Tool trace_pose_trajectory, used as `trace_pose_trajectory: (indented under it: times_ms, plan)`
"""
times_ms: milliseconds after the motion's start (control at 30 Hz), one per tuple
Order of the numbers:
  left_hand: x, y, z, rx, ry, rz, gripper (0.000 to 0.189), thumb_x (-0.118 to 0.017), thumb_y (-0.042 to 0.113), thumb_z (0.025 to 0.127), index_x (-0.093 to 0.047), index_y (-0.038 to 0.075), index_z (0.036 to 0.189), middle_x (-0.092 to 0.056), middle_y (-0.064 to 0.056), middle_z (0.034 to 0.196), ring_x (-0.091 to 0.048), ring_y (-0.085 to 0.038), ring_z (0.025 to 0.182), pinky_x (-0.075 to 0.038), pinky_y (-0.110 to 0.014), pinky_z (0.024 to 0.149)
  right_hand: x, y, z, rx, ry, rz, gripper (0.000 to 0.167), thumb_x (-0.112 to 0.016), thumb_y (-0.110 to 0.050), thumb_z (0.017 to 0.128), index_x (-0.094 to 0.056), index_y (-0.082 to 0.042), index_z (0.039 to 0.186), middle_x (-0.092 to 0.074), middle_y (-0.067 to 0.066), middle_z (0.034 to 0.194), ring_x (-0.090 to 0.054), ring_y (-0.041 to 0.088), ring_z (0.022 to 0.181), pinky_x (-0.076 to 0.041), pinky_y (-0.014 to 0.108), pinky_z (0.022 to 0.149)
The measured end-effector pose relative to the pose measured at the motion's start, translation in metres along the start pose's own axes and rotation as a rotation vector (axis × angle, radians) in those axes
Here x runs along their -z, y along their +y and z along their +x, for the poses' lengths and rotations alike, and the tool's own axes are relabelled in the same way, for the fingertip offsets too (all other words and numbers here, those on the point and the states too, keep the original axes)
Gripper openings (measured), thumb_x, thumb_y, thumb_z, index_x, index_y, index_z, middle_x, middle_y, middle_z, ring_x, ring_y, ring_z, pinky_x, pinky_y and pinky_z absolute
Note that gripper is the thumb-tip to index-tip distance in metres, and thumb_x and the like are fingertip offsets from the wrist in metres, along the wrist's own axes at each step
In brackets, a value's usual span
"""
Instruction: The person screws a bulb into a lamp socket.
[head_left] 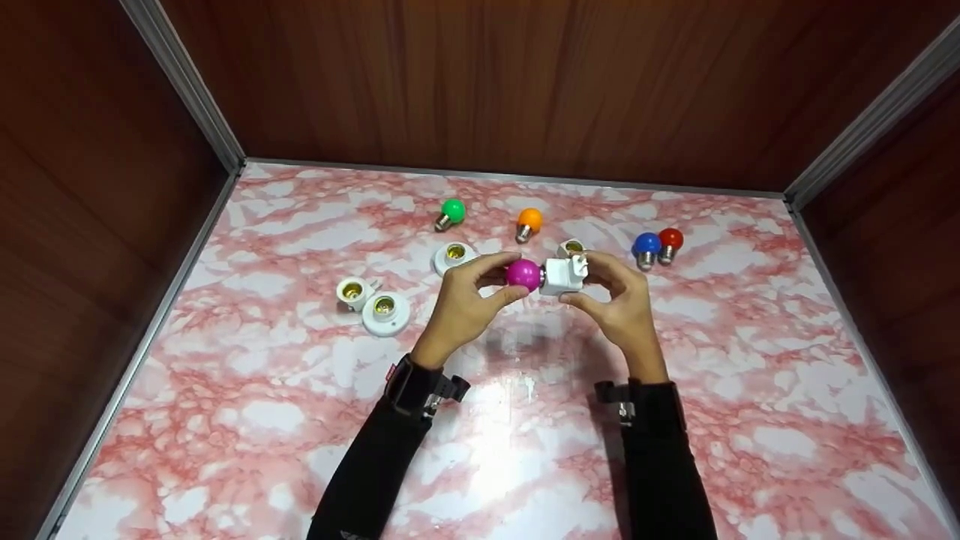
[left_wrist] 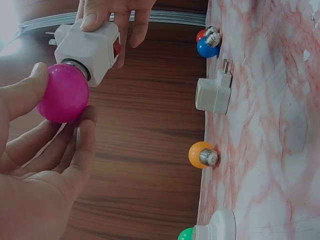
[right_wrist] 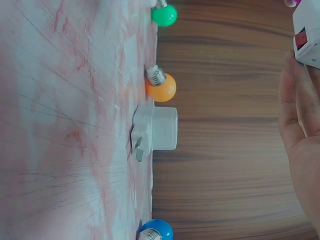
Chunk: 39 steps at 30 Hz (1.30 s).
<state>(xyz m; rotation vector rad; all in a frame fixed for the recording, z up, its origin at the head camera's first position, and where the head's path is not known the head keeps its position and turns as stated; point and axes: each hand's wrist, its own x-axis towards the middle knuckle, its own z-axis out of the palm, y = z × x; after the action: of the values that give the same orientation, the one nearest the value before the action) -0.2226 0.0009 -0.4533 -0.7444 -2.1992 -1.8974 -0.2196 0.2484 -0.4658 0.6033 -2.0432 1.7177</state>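
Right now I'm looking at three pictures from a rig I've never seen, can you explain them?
There's no robot: a person works bare-handed. The wide picture looks down from the head; the two sideways-looking ones come from the left and right wrists. The left hand holds a magenta bulb, its base meeting a white plug-in socket held by the right hand. On the marbled surface lie a green bulb, an orange bulb, a blue bulb and a red bulb, plus four more white sockets.

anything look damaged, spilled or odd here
No spill shows, and the held magenta bulb and white plug-in socket look intact. The tabletop does look odd: fine dark lines, perhaps scratches or creases, cross its marbled pattern in the right wrist view.
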Motion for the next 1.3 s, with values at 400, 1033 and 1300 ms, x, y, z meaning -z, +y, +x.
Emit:
trace_pose_trajectory:
  times_ms: [400,1033,1300]
  plan:
    - [0.0010,0.0008,-0.0002,-0.003,-0.015,0.013,0.051,-0.085,0.017,0.090,-0.069,0.004,0.137,-0.075,-0.015,0.133,-0.078,-0.028,0.110,-0.065,-0.028,0.091,0.0006,0.0004,0.0002,-0.001,0.004,0.008,0.061,-0.086,0.021,0.069,-0.064,0.021,0.126,-0.078,-0.019,0.117,-0.074,0.001,0.101,-0.061,0.017,0.094]
    - [-0.0003,-0.0001,0.0003,-0.025,-0.023,-0.032,0.052,-0.086,0.004,0.086,-0.070,0.005,0.135,-0.073,-0.016,0.136,-0.079,-0.029,0.105,-0.066,-0.028,0.093,0.0006,0.0003,-0.0001,-0.002,0.003,0.022,0.060,-0.086,0.021,0.069,-0.064,0.021,0.125,-0.079,-0.019,0.116,-0.075,0.003,0.101,-0.061,0.018,0.094]
    - [-0.0010,0.0009,0.0002,-0.022,-0.003,-0.001,0.043,-0.085,0.019,0.091,-0.072,0.007,0.129,-0.073,-0.012,0.129,-0.079,-0.026,0.108,-0.065,-0.028,0.094,-0.0005,-0.0010,-0.0003,-0.013,0.002,0.009,0.060,-0.085,0.022,0.069,-0.065,0.020,0.125,-0.078,-0.020,0.117,-0.075,0.002,0.100,-0.061,0.018,0.094]
